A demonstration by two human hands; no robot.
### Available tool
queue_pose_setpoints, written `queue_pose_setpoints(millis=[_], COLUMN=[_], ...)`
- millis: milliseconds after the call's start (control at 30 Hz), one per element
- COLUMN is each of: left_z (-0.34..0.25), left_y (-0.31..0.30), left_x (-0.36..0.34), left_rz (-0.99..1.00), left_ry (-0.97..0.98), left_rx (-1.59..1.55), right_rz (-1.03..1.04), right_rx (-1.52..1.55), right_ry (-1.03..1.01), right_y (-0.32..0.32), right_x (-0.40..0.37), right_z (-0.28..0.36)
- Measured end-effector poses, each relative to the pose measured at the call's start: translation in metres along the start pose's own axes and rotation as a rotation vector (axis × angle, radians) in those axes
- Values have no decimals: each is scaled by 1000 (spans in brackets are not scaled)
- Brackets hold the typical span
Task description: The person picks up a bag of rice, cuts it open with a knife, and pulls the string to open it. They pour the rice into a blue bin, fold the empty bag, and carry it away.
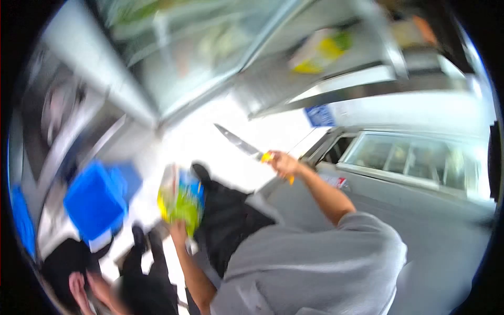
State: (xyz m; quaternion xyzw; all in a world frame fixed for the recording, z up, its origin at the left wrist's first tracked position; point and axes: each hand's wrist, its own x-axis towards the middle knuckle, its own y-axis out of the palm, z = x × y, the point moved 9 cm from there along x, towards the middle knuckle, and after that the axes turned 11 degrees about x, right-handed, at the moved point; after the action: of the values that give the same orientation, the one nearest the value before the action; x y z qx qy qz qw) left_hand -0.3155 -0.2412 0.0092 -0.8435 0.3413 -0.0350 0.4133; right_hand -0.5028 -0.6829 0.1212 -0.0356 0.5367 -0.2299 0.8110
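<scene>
My right hand (286,165) is wrapped round the yellow handle of a large kitchen knife (237,142). Its long blade points away to the upper left, over the white floor. Lower on the left, my left hand (179,229) grips a green and yellow plastic bag (181,202) with some blue on it. The bag hangs beside my dark trousers or apron, apart from the knife. Motion blur hides the bag's print and what is inside it.
A blue bin (97,199) stands at the left. Close by at the lower left is another person (144,291) in dark clothes. A glass-topped chest (409,157) lies right. Overhead, a metal shelf carries a yellow and green package (320,52); a glass-fronted cabinet (194,52) stands ahead.
</scene>
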Motion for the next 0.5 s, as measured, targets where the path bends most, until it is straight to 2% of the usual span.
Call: queue_pose_setpoints(millis=[33, 67, 100, 133, 167, 200, 267, 300, 367, 400, 433, 467, 500], left_z=[28, 44, 24, 24, 19, 41, 18, 27, 45, 62, 79, 89, 89], left_y=[33, 57, 57, 67, 72, 88, 59, 58, 46, 42, 37, 31, 22], left_x=[-14, -28, -35, -36, -38, -35, -32, -32, -32, -35, -36, -42, -52], left_rz=[159, 163, 202, 147, 229, 223, 201, 191, 168, 161, 97, 31, 47], left_ry=[-219, -364, -518, -483, -501, -397, -405, -401, -317, -328, -330, -340, -440], left_rx=[-87, -278, -382, -403, -351, -170, -146, -142, -30, -25, -48, -73, -199], right_rz=[8, 59, -52, -144, -236, -302, -565, -676, -737, -735, -834, -923, -992], right_rx=[187, 364, 480, 587, 704, 843, 702, 671, 564, 428, 269, 104, 66], right_ry=[-114, -227, -339, -444, -545, -661, -823, -821, -935, -1036, -1067, -1096, -1109], right_y=[-17, -20, -38, -55, -75, -93, -143, -164, -207, -234, -270, -298, -315], right_x=[-27, -47, -68, -90, -110, -138, -188, -214, -251, -258, -256, -252, -254], right_z=[9, 18, 22, 23, 29, 43, 75, 95, 142, 168, 190, 216, 240])
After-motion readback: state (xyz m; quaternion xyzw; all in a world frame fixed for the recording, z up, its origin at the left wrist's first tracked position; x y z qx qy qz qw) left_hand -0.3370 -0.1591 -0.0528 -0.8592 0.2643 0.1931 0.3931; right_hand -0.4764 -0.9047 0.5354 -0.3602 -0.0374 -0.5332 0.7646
